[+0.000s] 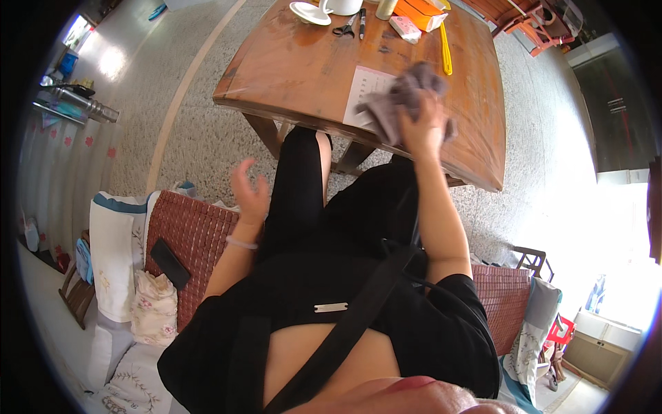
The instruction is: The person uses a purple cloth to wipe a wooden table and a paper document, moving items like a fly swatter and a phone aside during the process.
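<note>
My right hand [426, 124] grips a grey-brown cloth [385, 111] over the near right part of a wooden table [289, 72]; hand and cloth are slightly blurred. Partly under the cloth lies a sheet of paper [362, 88] bearing writing. My left hand [251, 191] is raised beside my knee, off the table, fingers apart and holding nothing. Towards the table's far side are scissors [345, 30], a black pen [362, 24], a pink and white packet [405, 29], an orange package [418, 13] and a yellow plastic strip-like tool [446, 49].
A white lid or saucer [310, 13], a white cup [344, 6] and a small cylindrical container [386, 8] stand at the far edge. On the seat's red-brown mat [201, 227], to my left, lies a black phone [170, 263] near a floral cloth bundle [154, 308]. Wooden chairs [517, 18] stand beyond the table.
</note>
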### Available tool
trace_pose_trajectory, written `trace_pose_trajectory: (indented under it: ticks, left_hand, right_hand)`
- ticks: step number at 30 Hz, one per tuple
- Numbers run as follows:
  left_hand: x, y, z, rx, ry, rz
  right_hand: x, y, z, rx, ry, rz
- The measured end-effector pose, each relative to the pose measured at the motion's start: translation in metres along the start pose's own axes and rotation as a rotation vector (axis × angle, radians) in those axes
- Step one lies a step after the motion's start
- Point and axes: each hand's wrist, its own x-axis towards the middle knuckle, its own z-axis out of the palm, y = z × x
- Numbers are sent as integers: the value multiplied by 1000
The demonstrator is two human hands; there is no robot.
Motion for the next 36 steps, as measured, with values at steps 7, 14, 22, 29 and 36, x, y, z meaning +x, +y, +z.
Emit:
trace_pose_trajectory:
  ticks: [7, 14, 22, 29, 36]
  left_hand:
    - [9, 91, 32, 176, -363, 364]
    - [-3, 82, 25, 106, -293, 512]
    - [5, 117, 2, -484, -935, 233]
    - [15, 136, 3, -527, -1265, -4]
    - [26, 87, 40, 144, -430, 428]
  right_hand:
    - [-12, -5, -38, -31, -244, -173]
    - [-2, 107, -65, -222, -16, 341]
    - [3, 78, -64, 88, -93, 51]
    - [12, 126, -57, -195, 71, 243]
    - [10, 88, -71, -159, -182, 144]
